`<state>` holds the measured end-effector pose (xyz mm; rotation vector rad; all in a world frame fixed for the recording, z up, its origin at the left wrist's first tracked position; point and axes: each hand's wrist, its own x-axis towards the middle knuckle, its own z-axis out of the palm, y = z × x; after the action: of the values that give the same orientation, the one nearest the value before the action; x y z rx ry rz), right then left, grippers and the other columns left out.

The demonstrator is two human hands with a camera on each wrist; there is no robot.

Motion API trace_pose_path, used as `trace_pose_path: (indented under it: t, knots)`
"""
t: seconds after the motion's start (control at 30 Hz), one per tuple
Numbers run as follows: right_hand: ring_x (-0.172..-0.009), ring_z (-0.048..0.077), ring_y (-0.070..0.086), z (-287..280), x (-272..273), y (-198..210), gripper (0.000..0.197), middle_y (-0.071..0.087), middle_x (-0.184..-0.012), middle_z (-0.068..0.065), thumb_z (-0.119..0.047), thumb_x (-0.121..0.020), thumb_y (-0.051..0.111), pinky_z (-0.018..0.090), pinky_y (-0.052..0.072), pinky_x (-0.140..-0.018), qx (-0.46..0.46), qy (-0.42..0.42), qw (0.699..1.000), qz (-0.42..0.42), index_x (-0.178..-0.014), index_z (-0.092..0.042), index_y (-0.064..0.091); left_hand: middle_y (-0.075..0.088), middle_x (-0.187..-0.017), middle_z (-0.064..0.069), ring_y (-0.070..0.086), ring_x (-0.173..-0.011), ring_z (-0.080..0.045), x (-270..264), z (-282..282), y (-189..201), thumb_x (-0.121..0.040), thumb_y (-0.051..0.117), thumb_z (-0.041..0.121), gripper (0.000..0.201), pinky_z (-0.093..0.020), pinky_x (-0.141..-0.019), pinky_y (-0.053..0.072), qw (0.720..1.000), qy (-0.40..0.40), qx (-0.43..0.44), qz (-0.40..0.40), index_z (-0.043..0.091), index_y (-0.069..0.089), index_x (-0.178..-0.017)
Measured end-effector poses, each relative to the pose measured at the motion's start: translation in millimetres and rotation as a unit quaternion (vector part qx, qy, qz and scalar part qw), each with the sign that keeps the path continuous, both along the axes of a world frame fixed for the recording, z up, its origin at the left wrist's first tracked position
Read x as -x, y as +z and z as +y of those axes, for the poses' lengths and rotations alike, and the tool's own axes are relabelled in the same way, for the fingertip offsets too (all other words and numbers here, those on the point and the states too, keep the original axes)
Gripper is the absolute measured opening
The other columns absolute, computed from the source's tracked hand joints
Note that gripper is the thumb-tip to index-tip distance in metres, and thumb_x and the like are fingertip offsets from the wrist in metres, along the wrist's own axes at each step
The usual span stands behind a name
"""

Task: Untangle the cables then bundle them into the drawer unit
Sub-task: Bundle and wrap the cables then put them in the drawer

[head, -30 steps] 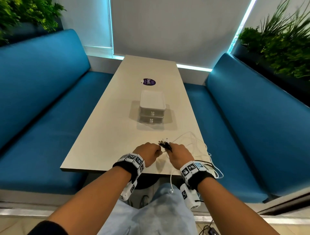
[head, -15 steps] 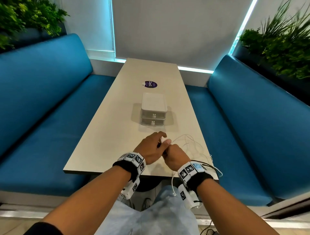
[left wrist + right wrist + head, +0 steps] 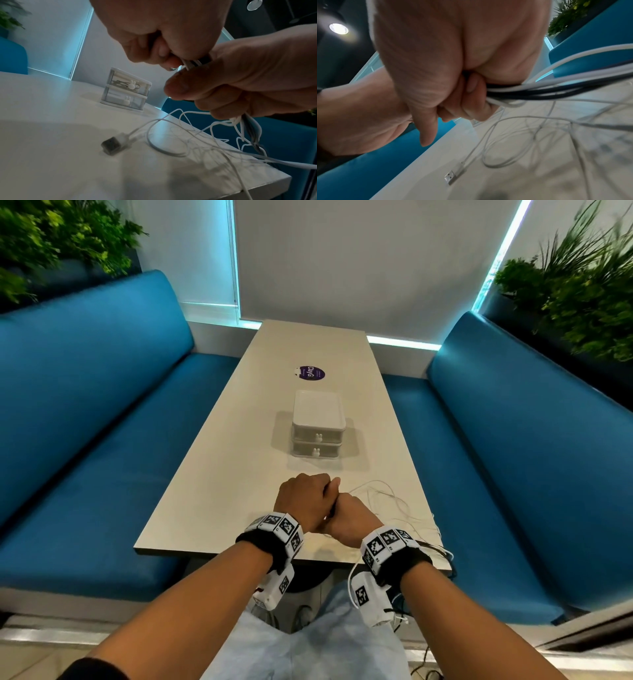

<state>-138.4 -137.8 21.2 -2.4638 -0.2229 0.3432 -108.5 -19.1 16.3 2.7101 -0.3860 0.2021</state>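
A tangle of white and dark cables [image 3: 387, 499] lies on the near right part of the table [image 3: 222, 474]. My right hand [image 3: 471, 97] grips a bundle of these cables [image 3: 539, 89] in a fist above the table. My left hand [image 3: 171, 59] presses against the right hand [image 3: 248, 81] and pinches the cable ends [image 3: 190, 63] that stick out of the fist. A loose white lead ends in a USB plug [image 3: 113, 146] lying flat on the tabletop. The white two-drawer unit [image 3: 318, 426] stands mid-table beyond both hands, its drawers closed; a dark cable shows inside its upper drawer [image 3: 126, 83].
Blue bench seats [image 3: 102, 440] run along both long sides of the table. A purple sticker [image 3: 310, 372] lies beyond the drawer unit. Some cables hang over the near right table edge [image 3: 442, 553]. Plants [image 3: 582, 285] stand behind the backrests.
My left hand came across to the right fist and closed on the cable ends there. Both hands have shifted slightly forward, and the cable ends seen between them earlier are now covered.
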Motion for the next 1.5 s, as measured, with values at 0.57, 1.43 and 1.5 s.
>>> trace_pose_path:
  t: [0.57,1.43,1.5]
  knots:
    - [-0.084,0.018,0.06,1,-10,2,0.027,0.064,-0.093,-0.003,-0.04,-0.086,0.062,0.036,0.048,-0.076,0.009,0.048,0.999,0.0,-0.104,-0.021,0.055,0.065,-0.084,-0.01,0.056,-0.072,-0.03,-18,29,11,-0.105,0.014,0.046,0.059,-0.034,-0.064,0.039,0.998,0.016,-0.054,-0.004,0.015,0.062,-0.087]
    - [-0.076,0.031,0.057,-7,-20,-6,0.035,0.064,-0.084,0.01,-0.047,-0.102,0.027,0.04,0.046,-0.067,0.088,-0.06,0.988,-0.109,-0.093,-0.019,0.045,0.066,-0.051,-0.001,0.066,-0.056,-0.02,-5,45,-8,-0.068,-0.007,0.095,0.109,-0.036,-0.077,0.054,0.972,0.021,-0.028,0.232,0.012,0.063,-0.06]
    - [-0.075,0.03,0.057,-9,-22,-4,0.034,0.064,-0.086,0.009,-0.047,-0.102,0.026,0.039,0.046,-0.066,0.098,-0.064,0.987,-0.106,-0.093,-0.02,0.044,0.066,-0.054,-0.001,0.067,-0.058,-0.021,-6,43,-9,-0.066,-0.008,0.096,0.111,-0.038,-0.078,0.055,0.973,0.01,-0.032,0.228,0.011,0.062,-0.06]
